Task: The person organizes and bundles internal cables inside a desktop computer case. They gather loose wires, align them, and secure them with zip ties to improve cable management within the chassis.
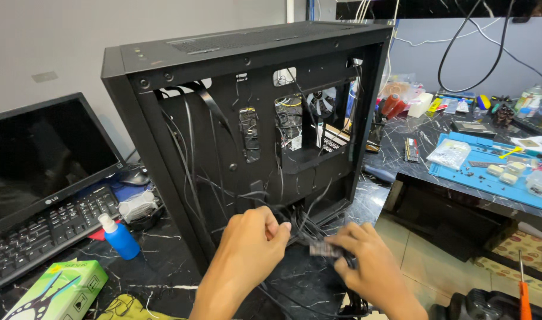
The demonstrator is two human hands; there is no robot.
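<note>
A black computer case (164, 65) stands upright on the dark marble table, its open side facing me with many black cables (223, 178) hanging inside. My left hand (250, 240) is closed around a bundle of black cables at the bottom of the case. Just to its right, my right hand (363, 252) pinches a small black connector plug (325, 248) on the end of a cable. Both hands sit low in front of the case opening, close together.
A black monitor (40, 154) and keyboard (46, 228) lie at left, with a blue bottle (120, 237), a heatsink (138, 205) and a green box (55, 293). A blue mat (460, 175) with small parts covers the right table. An orange-handled screwdriver (524, 293) is at lower right.
</note>
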